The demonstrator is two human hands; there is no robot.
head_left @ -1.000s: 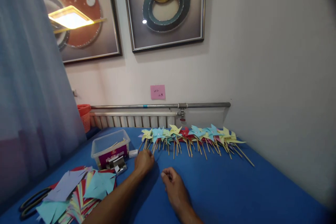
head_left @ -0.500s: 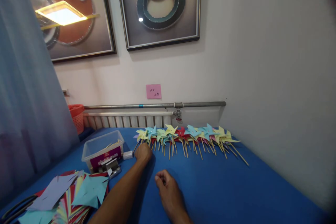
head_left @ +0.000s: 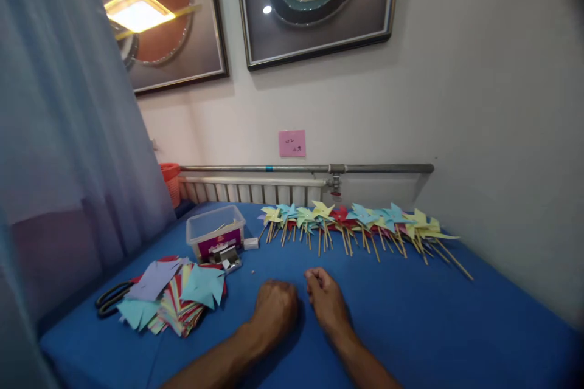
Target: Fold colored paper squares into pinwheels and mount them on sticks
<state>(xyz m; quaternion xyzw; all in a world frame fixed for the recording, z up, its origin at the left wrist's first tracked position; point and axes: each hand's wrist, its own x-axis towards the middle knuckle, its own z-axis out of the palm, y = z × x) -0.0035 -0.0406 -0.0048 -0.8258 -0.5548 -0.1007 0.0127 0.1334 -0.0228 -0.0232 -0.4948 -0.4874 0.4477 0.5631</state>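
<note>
While both bare hands sit near each other over a smooth blue cloth [head_left: 410, 322], the left hand [head_left: 276, 310] is curled into a loose fist, its back turned up and its fingers folded out of sight, so I cannot tell whether it is clamped on anything. The right hand [head_left: 326, 298] is half closed, thumb and index fingertip drawn close together; whether something thin is pinched there cannot be told. A narrow gap separates the 2 hands.

Beyond them, well apart from both, lie the pinwheels [head_left: 323, 210]: creased paper heads in pale yellow, light blue, green and red, with pointed blades, on slim, round, wood-coloured sticks [head_left: 375, 248]. The row runs left to right along the far part of the cloth. Heads point toward the wall and sticks toward the person, most long axes leaning slightly down to the right; the stick at the right end slants much more.

Left of the left hand is a fanned paper stack [head_left: 177, 304] of flat, slit sheets, with black-handled scissors [head_left: 109, 301] beside it. Behind it stand a clear plastic tub [head_left: 194, 232] with a purple label, a small open silvery box [head_left: 232, 260] and a white block [head_left: 250, 244].
</note>
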